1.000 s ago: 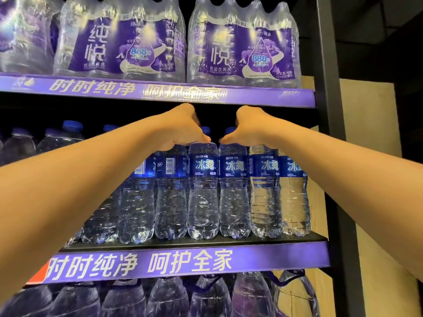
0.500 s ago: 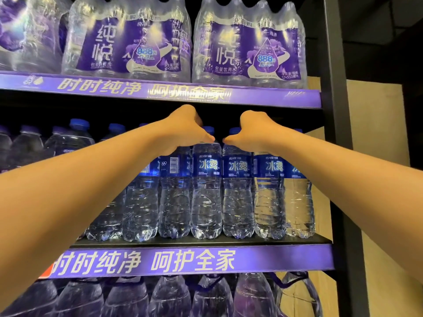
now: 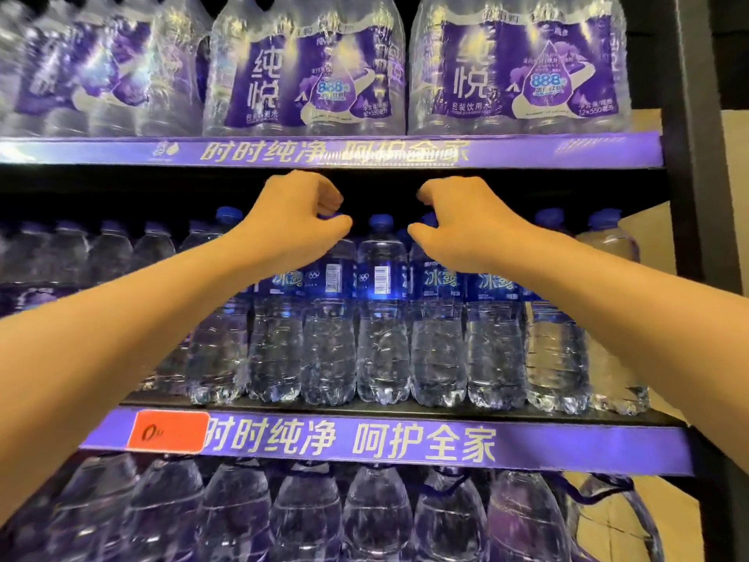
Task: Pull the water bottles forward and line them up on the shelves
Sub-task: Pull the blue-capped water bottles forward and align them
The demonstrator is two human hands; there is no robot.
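Middle shelf (image 3: 405, 415), read left to right. At 9 o'clock, dim bottles stand set back from the shelf lip, judged not yet pulled forward. My left hand (image 3: 298, 221) reaches in at 11 o'clock, fingers curled down over the blue cap of a bottle (image 3: 328, 326) in the front row. The cap is hidden under the fingers, so I judge this a pinch at the neck, the narrow part being the easiest place to draw a tall bottle forward without tipping it. At 12 o'clock, between the hands, one free bottle (image 3: 381, 318) stands upright with its barcode turned out rather than its name. My right hand (image 3: 458, 225) at 1 o'clock is likewise curled over the top of a neighbouring bottle (image 3: 439, 330); whether it grips or only rests I cannot tell. The water bottles (image 3: 494, 338) form a close, touching front row near the lip, most labels facing out. At 3 o'clock the last bottles stand against the dark upright (image 3: 697, 156).
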